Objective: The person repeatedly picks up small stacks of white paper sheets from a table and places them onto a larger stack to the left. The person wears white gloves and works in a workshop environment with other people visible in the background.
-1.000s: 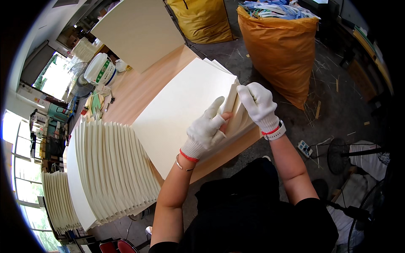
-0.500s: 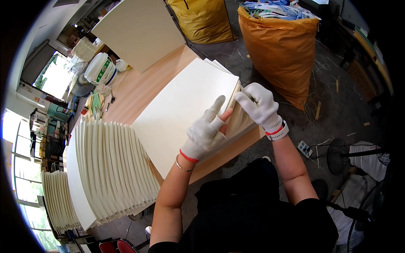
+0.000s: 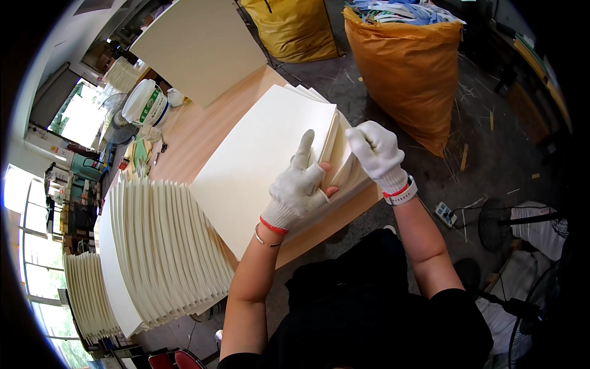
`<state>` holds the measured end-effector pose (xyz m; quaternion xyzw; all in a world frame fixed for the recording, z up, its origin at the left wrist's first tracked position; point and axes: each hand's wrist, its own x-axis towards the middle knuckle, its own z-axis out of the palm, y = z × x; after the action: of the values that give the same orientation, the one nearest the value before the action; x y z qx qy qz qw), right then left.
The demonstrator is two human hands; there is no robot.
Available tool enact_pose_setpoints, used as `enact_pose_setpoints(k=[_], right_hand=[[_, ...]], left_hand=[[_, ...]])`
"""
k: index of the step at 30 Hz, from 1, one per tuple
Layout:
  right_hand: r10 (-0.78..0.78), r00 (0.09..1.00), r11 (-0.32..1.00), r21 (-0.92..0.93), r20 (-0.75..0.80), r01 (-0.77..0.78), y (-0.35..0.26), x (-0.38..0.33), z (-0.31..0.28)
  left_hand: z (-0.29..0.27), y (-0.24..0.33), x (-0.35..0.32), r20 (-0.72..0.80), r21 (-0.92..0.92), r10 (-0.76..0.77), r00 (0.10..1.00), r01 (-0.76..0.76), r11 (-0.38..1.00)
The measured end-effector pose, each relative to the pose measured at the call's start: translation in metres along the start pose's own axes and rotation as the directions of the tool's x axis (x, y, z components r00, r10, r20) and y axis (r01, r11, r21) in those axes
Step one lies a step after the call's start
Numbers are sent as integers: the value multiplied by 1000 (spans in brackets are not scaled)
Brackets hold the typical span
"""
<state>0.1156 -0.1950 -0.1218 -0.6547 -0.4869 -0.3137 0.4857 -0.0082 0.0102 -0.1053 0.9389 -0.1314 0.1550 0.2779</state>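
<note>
Head view: since the frame half a second ago, the corner of the lifted sheets (image 3: 330, 132) has shifted toward 10 o'clock, and the left hand's longest outstretched finger with it; the right hand has drawn its fingers in from a reaching pose. A wider gap now parts the lifted edge from the leaves below.

Left hand (image 3: 296, 187), gloved in white with bared thumb and finger tips, lies at the centre of the dial. One gloved finger extends flat over the top sheet, while the bared tips grip the lifted edge. Right hand (image 3: 376, 150), at 2 o'clock, is curled closed just beside the sheets; whether it pinches a leaf cannot be told.

The stack of white sheets (image 3: 258, 166) lies on the wood-grained table (image 3: 190, 144), reaching from the centre toward 11 o'clock, its 1 o'clock edge bent upward. Just beside it, at 8 o'clock, is a cream pile with rippled edges (image 3: 166, 246). Farther out are a white bucket (image 3: 140, 101) at 10, an upright pale board (image 3: 200, 52) at 11, a yellow sack (image 3: 292, 31) at 12 and an orange sack (image 3: 402, 80) between 1 and 2.
</note>
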Motion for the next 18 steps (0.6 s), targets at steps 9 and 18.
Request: enact_pose_setpoints(k=[9,18], right_hand=[[209,976,958,186,58,-217,-8,7,-2],[100,995,995,23,11,-100,-3,3,1]], left_hand=[[2,-7,-3,-31,48,106,994,-105,993],[0,4,1,-10,18,36,999,-36,999]])
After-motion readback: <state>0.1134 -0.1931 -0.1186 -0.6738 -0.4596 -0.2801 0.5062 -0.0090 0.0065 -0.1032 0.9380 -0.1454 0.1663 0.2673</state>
